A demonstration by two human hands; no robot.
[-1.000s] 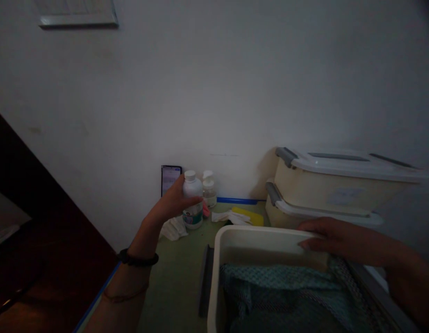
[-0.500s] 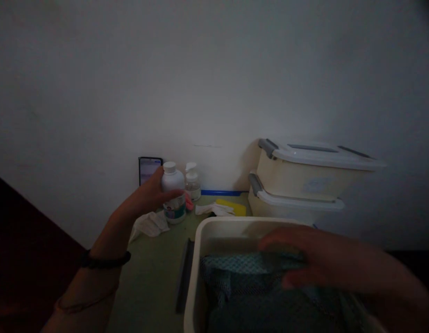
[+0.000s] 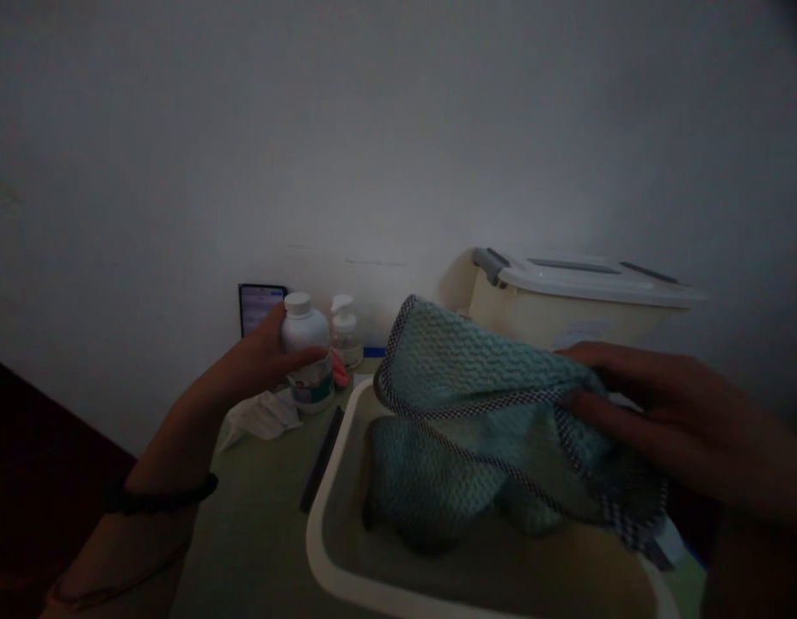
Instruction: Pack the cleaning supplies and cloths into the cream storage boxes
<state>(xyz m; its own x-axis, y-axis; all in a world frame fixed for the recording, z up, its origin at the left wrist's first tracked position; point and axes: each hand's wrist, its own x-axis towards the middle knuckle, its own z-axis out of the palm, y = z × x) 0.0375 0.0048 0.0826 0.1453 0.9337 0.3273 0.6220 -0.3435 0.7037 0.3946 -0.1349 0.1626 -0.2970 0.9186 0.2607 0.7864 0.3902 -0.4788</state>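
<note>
My left hand (image 3: 269, 348) is wrapped round a white bottle (image 3: 306, 328) that has a screw cap and a green label and stands upright on the table. Pinched in my right hand (image 3: 649, 404) is a teal cleaning cloth (image 3: 475, 361) with a black-and-white checked edge. It hangs in folds over a cream plastic bin (image 3: 334, 524), its lower part still inside the rim. The fingertips of my right hand are partly hidden by the cloth.
A phone (image 3: 251, 305) leans on the wall behind the bottle. Beside it stand a clear pump bottle (image 3: 345, 331) and a pink item (image 3: 340, 370). White crumpled fabric (image 3: 262, 417) lies on the green tabletop (image 3: 243, 516). A lidded storage box (image 3: 566, 314) stands at the back right.
My right hand has closed on the cloth and lifted it up out of the bin. My left hand stays on the white bottle. The view has shifted slightly.
</note>
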